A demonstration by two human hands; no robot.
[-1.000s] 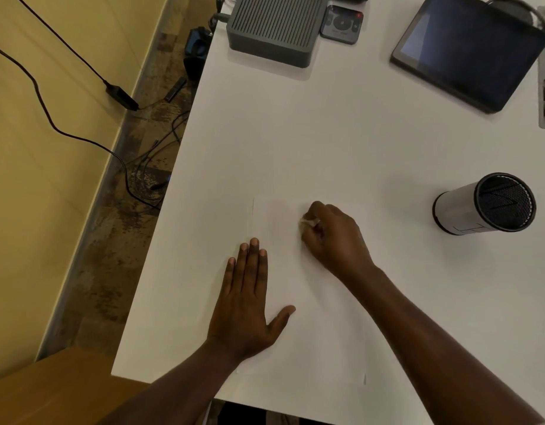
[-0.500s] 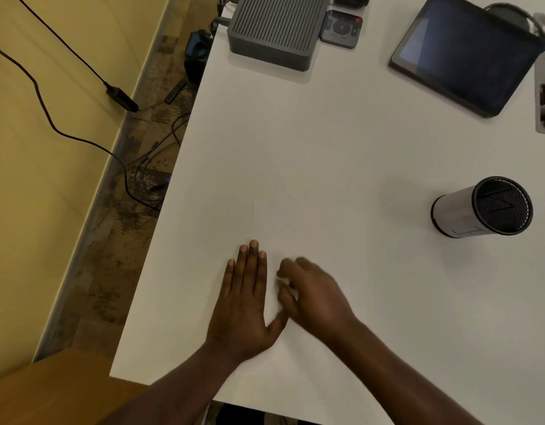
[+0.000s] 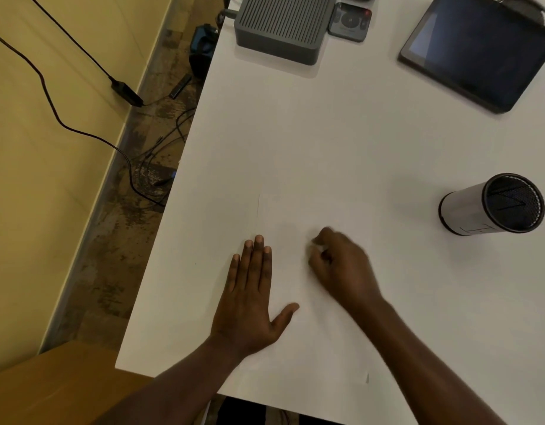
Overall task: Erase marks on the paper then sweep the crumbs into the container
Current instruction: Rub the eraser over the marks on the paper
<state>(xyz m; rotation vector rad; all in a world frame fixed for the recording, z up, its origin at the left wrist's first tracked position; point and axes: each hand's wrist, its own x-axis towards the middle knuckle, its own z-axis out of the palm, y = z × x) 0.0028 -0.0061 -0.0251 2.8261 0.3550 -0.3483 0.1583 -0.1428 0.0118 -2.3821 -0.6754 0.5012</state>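
The paper [image 3: 320, 326] is a white sheet lying flat on the white counter [image 3: 326, 142], near its front edge, and it is so close in tone to the surface that only its left edge and a bottom right corner show as thin dark lines. No marks or crumbs can be made out on it. The left hand [image 3: 249, 302] lies flat on the sheet's left part, palm down, fingers straight and together, thumb spread to the right. The right hand [image 3: 341, 268] is just beside it on the sheet, blurred, curled with its fingers pinched on a small pale eraser [image 3: 317, 247] whose tip shows at the fingertips. The two hands are apart. Well to the right the container [image 3: 492, 204], a grey cylinder with a dark mesh interior, stands on the counter away from the paper. At the far edge sit a ribbed grey box [image 3: 280, 26], a small remote [image 3: 351, 21] just beside it, and a dark tablet [image 3: 479, 47] at the far right.
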